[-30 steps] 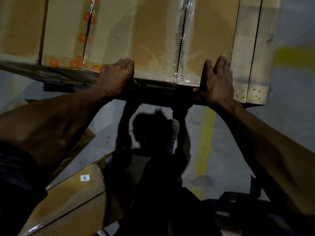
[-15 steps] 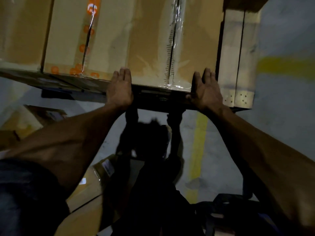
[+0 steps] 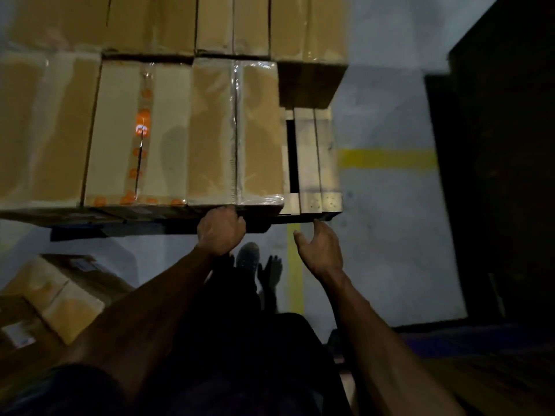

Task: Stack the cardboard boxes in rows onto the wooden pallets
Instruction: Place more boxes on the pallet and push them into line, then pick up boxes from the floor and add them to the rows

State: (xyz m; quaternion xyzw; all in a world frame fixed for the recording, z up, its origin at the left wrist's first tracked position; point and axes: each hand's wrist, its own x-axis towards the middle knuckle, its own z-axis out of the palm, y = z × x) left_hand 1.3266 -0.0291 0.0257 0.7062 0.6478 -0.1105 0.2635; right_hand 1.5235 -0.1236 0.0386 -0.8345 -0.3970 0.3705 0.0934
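— Where are your hands?

— My left hand (image 3: pixel 221 232) is at the near edge of the nearest cardboard box (image 3: pixel 235 133), the one with clear tape down its middle. My fingers curl over that edge, knuckles toward me. How much of the box they actually grip I cannot tell; the fingertips are hidden in the dark under the edge.

— And the other one?

— My right hand (image 3: pixel 320 250) hangs in the air just off the box's near right corner, below the end of the wooden pallet (image 3: pixel 315 163). Its fingers are loosely spread and slightly bent, holding nothing.

— Where does that box sit?

— On the pallet, at the right end of the front row. Just beside it on the left stands a box with orange-printed tape (image 3: pixel 139 139), and another box (image 3: pixel 39 130) follows further left. A back row of boxes (image 3: pixel 228 25) stands behind them. To the right of my box the pallet's pale slats lie bare.

— Anything else around you?

— A grey floor with a yellow line (image 3: pixel 387 158) running off to the right and another toward me. More boxes (image 3: pixel 57 298) lie on the floor at my lower left. A dark mass (image 3: pixel 504 175) fills the right side; too dim to make out.
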